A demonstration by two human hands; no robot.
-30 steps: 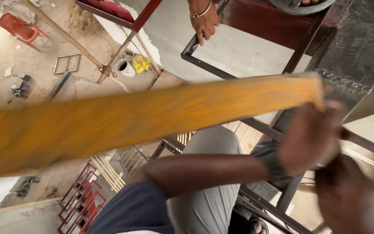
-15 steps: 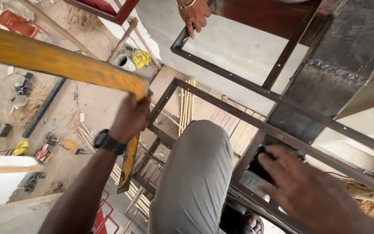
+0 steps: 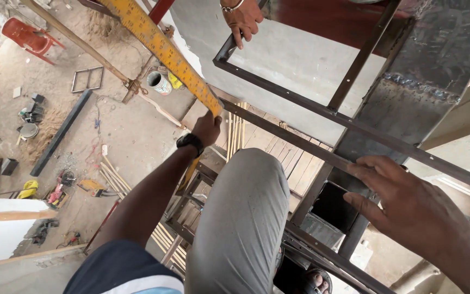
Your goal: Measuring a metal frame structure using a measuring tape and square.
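Left hand [image 3: 206, 127] grips the yellow rule [image 3: 161, 49] beside the frame [image 3: 354, 128]; right hand [image 3: 409, 201], fingers spread, holds nothing, so the rule may slip and drop.

One camera sat on my head, looking steeply down from high up past my knee [image 3: 243, 218] and the metal frame [image 3: 322, 117], close by, to the floor [image 3: 121, 136] far below.

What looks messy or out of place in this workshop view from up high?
Down on the sandy floor, tools and scraps lie scattered, not stacked. The left hand holds a yellow rule slanting across the view; the right hand rests by the metal frame. Nothing looks broken or spilled.
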